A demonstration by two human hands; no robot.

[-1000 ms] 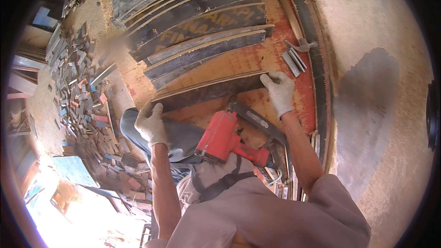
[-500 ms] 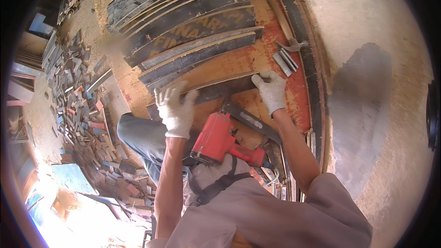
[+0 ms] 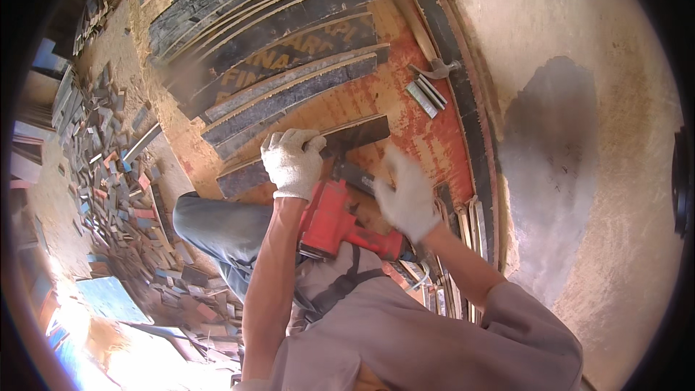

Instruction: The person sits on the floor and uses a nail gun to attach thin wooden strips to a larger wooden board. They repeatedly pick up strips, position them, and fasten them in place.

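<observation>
The dark board strip risked being skewed by uneven pressure, or the red nail gun nudged by the right hand, loosely spread. The strip was crossed mid-length by the curled left hand, its ends exposed left and right; whether it was pinched could not be told.

The red-stained table carries a claw hammer, metal strips beside it and plywood strips to its left.
</observation>
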